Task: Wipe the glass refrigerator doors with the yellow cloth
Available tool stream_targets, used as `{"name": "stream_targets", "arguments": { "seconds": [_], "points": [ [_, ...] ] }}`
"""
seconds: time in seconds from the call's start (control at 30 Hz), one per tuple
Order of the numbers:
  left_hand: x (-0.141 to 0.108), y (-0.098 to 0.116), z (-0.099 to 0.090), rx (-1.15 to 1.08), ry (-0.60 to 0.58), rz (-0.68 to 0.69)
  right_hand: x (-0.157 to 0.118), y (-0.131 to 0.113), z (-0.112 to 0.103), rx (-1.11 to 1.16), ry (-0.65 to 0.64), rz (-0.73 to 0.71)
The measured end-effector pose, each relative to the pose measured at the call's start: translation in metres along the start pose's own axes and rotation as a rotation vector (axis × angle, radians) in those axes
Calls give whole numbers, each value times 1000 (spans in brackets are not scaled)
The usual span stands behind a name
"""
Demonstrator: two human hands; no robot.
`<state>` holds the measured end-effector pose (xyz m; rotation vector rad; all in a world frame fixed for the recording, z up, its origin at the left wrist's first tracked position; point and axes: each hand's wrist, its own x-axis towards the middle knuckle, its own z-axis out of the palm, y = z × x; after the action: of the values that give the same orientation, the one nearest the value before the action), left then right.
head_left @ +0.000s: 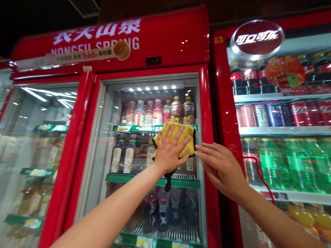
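Observation:
Fingers spread, my left hand (169,150) lies flat on a yellow cloth (188,137) with black edging, pressing it against the glass door (155,81) of a red drinks fridge. A dark strap-like piece (168,182) hangs below the cloth. My right hand (223,168) is open, its fingers stretched toward the cloth's right edge; I cannot tell whether the fingertips touch it. The palm of that hand is in front of the red door frame (205,103). Bottles on the middle shelf are partly hidden behind the cloth and my left hand.
Behind the glass are pink-labelled bottles (157,112) and blue-labelled bottles (163,212) on shelves. Another glass door (38,137) is to the left. On the right, a second red fridge holds green bottles (297,165) and cans (300,113); a red cord (261,177) hangs there.

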<state>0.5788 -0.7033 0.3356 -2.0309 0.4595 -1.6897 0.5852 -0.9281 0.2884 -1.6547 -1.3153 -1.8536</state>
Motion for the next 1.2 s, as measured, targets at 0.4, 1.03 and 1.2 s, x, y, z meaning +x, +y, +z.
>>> {"name": "stream_targets", "arguments": {
  "seconds": [0.4, 1.03, 1.2],
  "points": [
    [-72, -51, -6, 62, 36, -193, 3, -13, 31, -42, -91, 49],
    [-93, -115, -18, 56, -30, -153, 53, -79, 84, 1, -67, -39],
    [-91, -173, -30, 84, 40, -468, 54, -94, 101, -10, -99, -68]
  ]
}}
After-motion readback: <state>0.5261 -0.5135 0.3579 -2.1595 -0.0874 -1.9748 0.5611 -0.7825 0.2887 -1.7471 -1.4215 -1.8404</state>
